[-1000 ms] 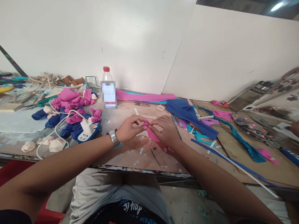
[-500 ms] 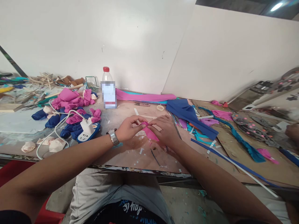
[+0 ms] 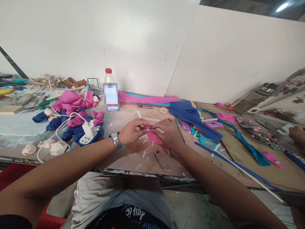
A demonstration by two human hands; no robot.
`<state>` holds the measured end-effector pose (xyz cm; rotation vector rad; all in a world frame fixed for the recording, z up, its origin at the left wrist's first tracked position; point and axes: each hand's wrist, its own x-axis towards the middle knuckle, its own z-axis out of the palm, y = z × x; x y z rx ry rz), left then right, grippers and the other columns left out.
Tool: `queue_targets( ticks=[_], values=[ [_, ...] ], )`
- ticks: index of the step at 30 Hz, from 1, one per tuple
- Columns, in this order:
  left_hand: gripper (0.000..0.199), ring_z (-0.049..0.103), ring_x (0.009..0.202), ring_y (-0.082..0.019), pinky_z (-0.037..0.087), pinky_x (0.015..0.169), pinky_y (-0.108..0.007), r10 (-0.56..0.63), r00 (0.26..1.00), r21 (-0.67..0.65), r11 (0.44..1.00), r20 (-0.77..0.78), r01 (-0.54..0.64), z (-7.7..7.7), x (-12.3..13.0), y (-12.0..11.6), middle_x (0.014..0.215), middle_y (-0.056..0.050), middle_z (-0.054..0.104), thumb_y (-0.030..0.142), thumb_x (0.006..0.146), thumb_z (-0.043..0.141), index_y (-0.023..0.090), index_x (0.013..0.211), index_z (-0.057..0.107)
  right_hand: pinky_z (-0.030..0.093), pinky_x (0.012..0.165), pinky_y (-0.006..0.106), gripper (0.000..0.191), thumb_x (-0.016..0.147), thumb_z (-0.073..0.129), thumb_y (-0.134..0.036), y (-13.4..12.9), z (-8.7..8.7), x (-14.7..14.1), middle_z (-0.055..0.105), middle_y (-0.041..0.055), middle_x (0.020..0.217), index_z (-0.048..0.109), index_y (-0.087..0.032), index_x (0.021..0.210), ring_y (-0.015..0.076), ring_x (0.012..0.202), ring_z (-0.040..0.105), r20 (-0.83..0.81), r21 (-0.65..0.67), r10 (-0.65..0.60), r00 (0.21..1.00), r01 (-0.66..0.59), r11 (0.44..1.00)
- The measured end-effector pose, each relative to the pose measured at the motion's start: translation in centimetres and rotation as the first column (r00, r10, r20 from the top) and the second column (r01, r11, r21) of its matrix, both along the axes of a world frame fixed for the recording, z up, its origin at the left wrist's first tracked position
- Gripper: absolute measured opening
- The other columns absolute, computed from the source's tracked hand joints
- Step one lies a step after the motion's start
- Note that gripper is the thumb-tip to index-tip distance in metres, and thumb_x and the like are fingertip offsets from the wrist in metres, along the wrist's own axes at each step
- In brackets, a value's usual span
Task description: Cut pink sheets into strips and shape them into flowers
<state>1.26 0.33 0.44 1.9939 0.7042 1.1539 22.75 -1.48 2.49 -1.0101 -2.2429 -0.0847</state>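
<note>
Close together over the table's middle, both hands pinch one pink strip (image 3: 154, 137). Its upper end is bunched into a small roll between the fingertips, and a flat tail hangs below. My left hand (image 3: 132, 131), with a metal watch at the wrist, grips the roll from the left. Thumb and fingers of my right hand (image 3: 167, 132) hold it from the right. Part of the roll is hidden by the fingers. Pink and blue fabric bundles (image 3: 71, 103) lie in a pile to the left, and folded blue fabric (image 3: 195, 117) lies to the right.
A red-capped bottle (image 3: 108, 76) stands behind the hands. On the left, a white plug sits in a power strip (image 3: 89, 135) with a looping cable. A tape ring (image 3: 163, 110) and small scissors (image 3: 145, 107) lie farther back. Another person's hand (image 3: 296, 134) shows at the right edge.
My left fingers have shifted slightly around the pink roll, which now looks more stretched sideways. At the right edge, the other person's hand has moved a little left.
</note>
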Motion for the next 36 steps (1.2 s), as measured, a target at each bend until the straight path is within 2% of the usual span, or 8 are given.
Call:
queue_targets(
  ticks=[5, 8, 11, 16, 20, 27, 31, 36],
  values=[
    [0.031, 0.065, 0.099, -0.020, 0.052, 0.086, -0.033, 0.031, 1.000, -0.010, 0.999, -0.003, -0.031, -0.27, -0.05, 0.10, 0.111, -0.009, 0.074, 0.043, 0.093, 0.065, 0.023, 0.114, 0.075, 0.038, 0.091, 0.040, 0.010, 0.095, 0.068, -0.033, 0.07, -0.09, 0.03, 0.080, -0.0003, 0.093, 0.072, -0.025, 0.090, 0.0191, 0.087, 0.068, -0.016, 0.000, 0.011, 1.000, -0.011, 1.000],
    [0.033, 0.065, 0.091, -0.018, 0.053, 0.081, -0.031, 0.079, 0.997, -0.087, 0.993, 0.017, -0.077, -0.51, 0.02, 0.12, 0.109, -0.008, 0.074, 0.044, 0.091, 0.067, 0.022, 0.115, 0.074, 0.037, 0.091, 0.040, 0.012, 0.096, 0.066, -0.033, 0.00, 0.03, -0.02, 0.080, 0.0000, 0.091, 0.071, -0.025, 0.089, 0.0192, 0.086, 0.068, -0.005, 0.019, 0.003, 1.000, -0.003, 1.000],
    [0.032, 0.064, 0.082, -0.015, 0.052, 0.075, -0.028, 0.073, 0.996, -0.145, 0.987, 0.053, -0.065, -0.62, 0.09, 0.14, 0.101, -0.007, 0.074, 0.045, 0.090, 0.069, 0.019, 0.109, 0.073, 0.037, 0.090, 0.040, 0.014, 0.097, 0.065, -0.033, -0.11, 0.20, -0.13, 0.079, 0.0002, 0.090, 0.071, -0.024, 0.089, 0.0192, 0.086, 0.067, 0.011, 0.030, -0.012, 1.000, 0.012, 0.999],
    [0.032, 0.065, 0.082, -0.015, 0.052, 0.073, -0.027, 0.047, 0.998, -0.139, 0.989, 0.050, -0.040, -0.52, 0.12, 0.11, 0.099, -0.007, 0.075, 0.047, 0.091, 0.068, 0.018, 0.105, 0.074, 0.036, 0.090, 0.040, 0.014, 0.097, 0.065, -0.032, -0.28, 0.35, -0.26, 0.079, -0.0001, 0.089, 0.070, -0.024, 0.088, 0.0191, 0.085, 0.067, 0.002, 0.042, -0.016, 1.000, 0.016, 0.999],
    [0.034, 0.067, 0.085, -0.016, 0.053, 0.074, -0.028, 0.052, 0.998, -0.146, 0.988, 0.032, -0.046, -0.50, 0.07, 0.06, 0.106, -0.008, 0.075, 0.049, 0.091, 0.066, 0.020, 0.107, 0.075, 0.036, 0.090, 0.040, 0.016, 0.096, 0.068, -0.035, -0.29, 0.27, -0.19, 0.078, 0.0000, 0.086, 0.069, -0.024, 0.085, 0.0194, 0.084, 0.067, -0.011, 0.055, -0.020, 1.000, 0.020, 0.998],
    [0.027, 0.066, 0.102, -0.020, 0.050, 0.084, -0.032, 0.018, 1.000, -0.028, 0.999, -0.008, -0.018, -0.38, -0.10, 0.24, 0.111, -0.008, 0.075, 0.042, 0.091, 0.068, 0.022, 0.108, 0.076, 0.037, 0.091, 0.041, 0.019, 0.096, 0.067, -0.037, -0.19, 0.18, -0.09, 0.078, 0.0005, 0.084, 0.069, -0.023, 0.083, 0.0193, 0.083, 0.067, -0.020, 0.057, -0.020, 1.000, 0.021, 0.998],
    [0.025, 0.066, 0.099, -0.019, 0.049, 0.085, -0.031, 0.003, 1.000, -0.028, 1.000, -0.004, -0.003, -0.48, -0.03, 0.20, 0.108, -0.007, 0.076, 0.040, 0.093, 0.067, 0.021, 0.107, 0.076, 0.038, 0.089, 0.040, 0.022, 0.095, 0.067, -0.039, 0.01, 0.10, 0.02, 0.078, 0.0007, 0.082, 0.069, -0.023, 0.081, 0.0194, 0.082, 0.067, -0.034, 0.059, -0.016, 0.999, 0.018, 0.998],
    [0.030, 0.064, 0.087, -0.016, 0.050, 0.081, -0.030, 0.026, 0.999, -0.120, 0.993, 0.032, -0.022, -0.64, 0.06, 0.13, 0.109, -0.008, 0.075, 0.044, 0.093, 0.065, 0.021, 0.110, 0.075, 0.038, 0.090, 0.040, 0.014, 0.091, 0.074, -0.036, -0.10, 0.18, -0.01, 0.079, -0.0003, 0.086, 0.071, -0.024, 0.085, 0.0195, 0.084, 0.068, -0.046, 0.059, -0.006, 0.999, 0.009, 0.998]
  ],
)
